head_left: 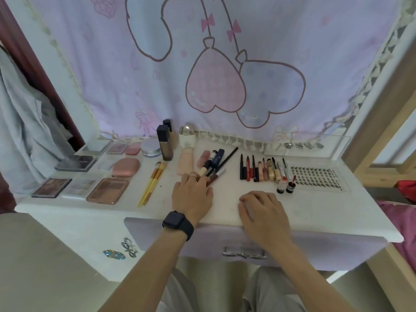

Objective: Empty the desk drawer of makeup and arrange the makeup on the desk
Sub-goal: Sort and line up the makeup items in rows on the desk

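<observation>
The left hand (192, 194), with a dark watch (179, 224) at the wrist, lies palm-down on the tabletop (225, 199), its fingers over the near ends of a loose cluster of brushes and pencils (216, 163); whether it pinches one cannot be told. The right hand (263, 210) rests near the front edge, fingers loosely bent and holding nothing. Makeup lies across the tabletop, from palettes (105, 191) at left through yellow-handled brushes (153, 183), bottles (165, 146) and a row of pencils and tubes (261, 171) to a lash tray (315, 176) at right, above the closed drawer (155, 230).
</observation>
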